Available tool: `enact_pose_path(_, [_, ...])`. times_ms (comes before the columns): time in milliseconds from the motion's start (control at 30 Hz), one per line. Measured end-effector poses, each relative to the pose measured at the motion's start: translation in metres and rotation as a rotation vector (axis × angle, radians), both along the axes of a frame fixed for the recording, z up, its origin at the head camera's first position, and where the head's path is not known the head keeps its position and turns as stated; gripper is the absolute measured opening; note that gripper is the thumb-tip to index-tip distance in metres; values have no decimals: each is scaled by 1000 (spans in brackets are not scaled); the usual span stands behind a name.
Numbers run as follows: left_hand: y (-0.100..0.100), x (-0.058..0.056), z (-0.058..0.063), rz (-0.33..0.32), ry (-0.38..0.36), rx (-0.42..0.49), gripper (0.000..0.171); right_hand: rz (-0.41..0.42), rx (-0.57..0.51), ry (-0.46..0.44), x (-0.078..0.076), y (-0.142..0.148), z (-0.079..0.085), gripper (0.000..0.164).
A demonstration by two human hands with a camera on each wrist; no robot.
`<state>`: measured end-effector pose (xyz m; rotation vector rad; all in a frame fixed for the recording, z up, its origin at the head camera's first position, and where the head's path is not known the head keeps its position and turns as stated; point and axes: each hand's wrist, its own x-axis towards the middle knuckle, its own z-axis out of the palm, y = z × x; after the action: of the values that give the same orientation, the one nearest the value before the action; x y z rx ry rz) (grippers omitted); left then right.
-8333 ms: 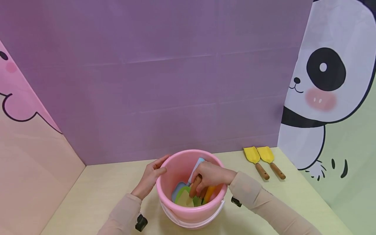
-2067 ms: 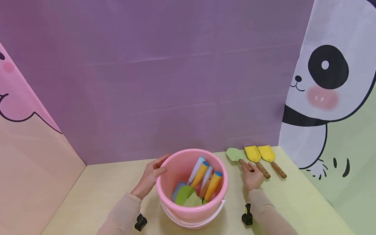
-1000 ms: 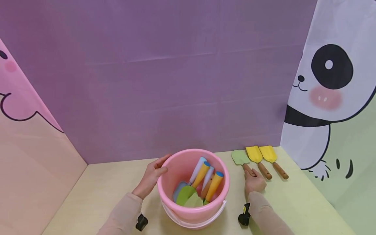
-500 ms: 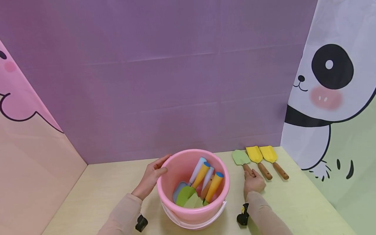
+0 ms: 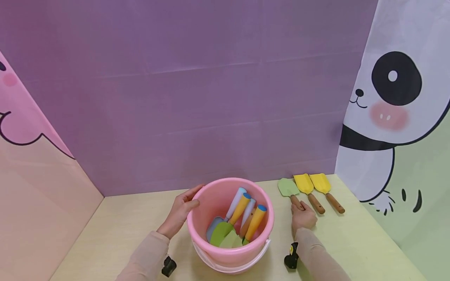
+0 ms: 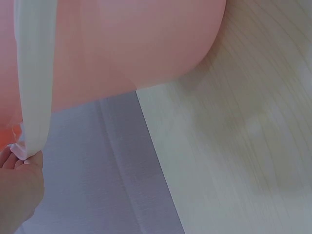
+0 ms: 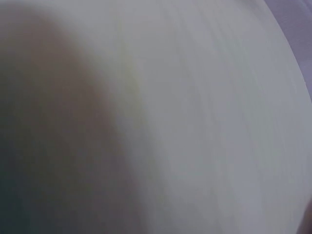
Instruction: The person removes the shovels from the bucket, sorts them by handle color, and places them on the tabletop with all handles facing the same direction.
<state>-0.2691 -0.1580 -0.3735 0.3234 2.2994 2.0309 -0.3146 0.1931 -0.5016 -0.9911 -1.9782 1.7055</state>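
A pink bucket (image 5: 195, 230) with a white carrying handle stands on the table, tilted mouth facing me. My left hand (image 5: 179, 212) grips its rim at the left, thumb over the edge; the left wrist view shows the bucket's wall from close by. Inside lie several toy shovels, among them a green blade (image 5: 221, 233) and orange handles (image 5: 256, 223) with blue ends. Right of the bucket, a light green shovel (image 5: 288, 187) lies on the table, and my right hand (image 5: 304, 218) holds the end of its wooden handle. Blur fills much of the right wrist view.
Two yellow shovels (image 5: 304, 184) with wooden handles lie side by side just right of the green one. The pale wooden table (image 5: 140, 218) meets a purple backdrop (image 5: 211, 117) behind. A printed panda panel (image 5: 390, 117) stands on the right.
My right hand has come out of the bucket with the light green shovel, laid it on the table and shifted it right towards the yellow ones. My left hand has stayed on the rim.
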Motion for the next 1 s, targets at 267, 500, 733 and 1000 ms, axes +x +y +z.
enact_pose_path(267, [0, -1, 1, 2, 13, -5, 54, 65, 69, -8, 3, 2, 2, 49])
enact_pose_path(500, [1, -1, 0, 3, 9, -6, 53, 90, 31, -12, 4, 4, 1, 52])
enact_pose_path(733, [2, -2, -2, -3, 1, -10, 53, 126, 17, 6, 10, 8, 4, 58])
enact_pose_path(1000, [0, -1, 0, 9, 13, -20, 53, 167, -58, 66, 11, 15, 14, 73])
